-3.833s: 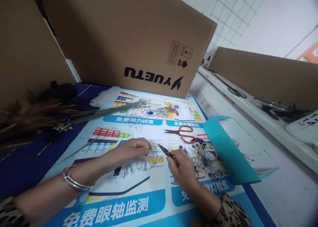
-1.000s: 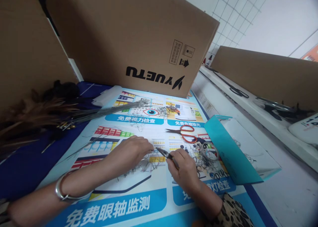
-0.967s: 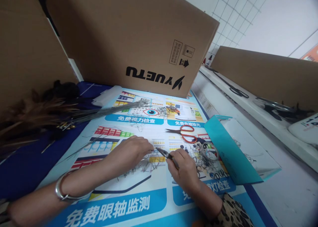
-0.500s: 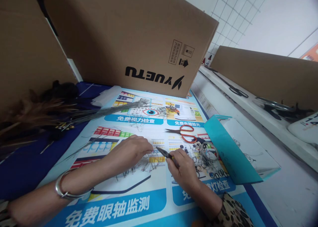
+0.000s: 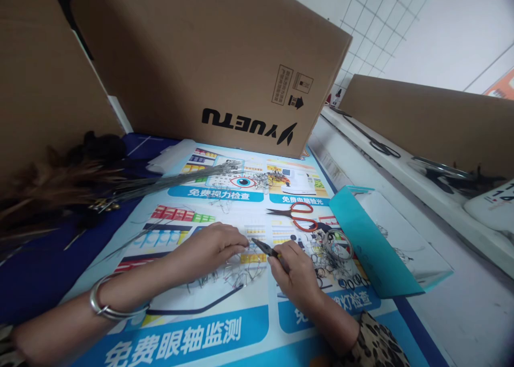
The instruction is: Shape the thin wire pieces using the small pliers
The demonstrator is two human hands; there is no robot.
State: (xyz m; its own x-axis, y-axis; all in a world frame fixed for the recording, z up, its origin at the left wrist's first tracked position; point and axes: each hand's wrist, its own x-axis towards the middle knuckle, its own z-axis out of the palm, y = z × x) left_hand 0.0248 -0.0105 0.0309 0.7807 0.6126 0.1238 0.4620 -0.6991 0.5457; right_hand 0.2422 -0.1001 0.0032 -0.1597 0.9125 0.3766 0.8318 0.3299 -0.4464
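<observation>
My right hand (image 5: 296,269) is wrapped round a pair of pliers (image 5: 263,247), whose dark tapered jaws point left. The thumb and fingers of my left hand (image 5: 217,245) are pinched together just left of the jaw tips; what they hold is too small to make out. Under and beside the left hand lies a loose pile of thin wire pieces (image 5: 243,273). Red-handled scissors (image 5: 303,217) rest beyond the pliers. To the right of my right hand is a heap of small rings and wire bits (image 5: 331,254).
A large cardboard box (image 5: 209,56) stands behind the printed table cover (image 5: 225,332). A bundle of long thin wires (image 5: 180,179) lies at the back left, near brown feathers (image 5: 52,179). An open teal box (image 5: 377,249) sits at the right, beside a white ledge (image 5: 425,182).
My left hand has shifted very slightly down, its fingertips a little lower near the plier tips. The right hand keeps the pliers in almost the same place.
</observation>
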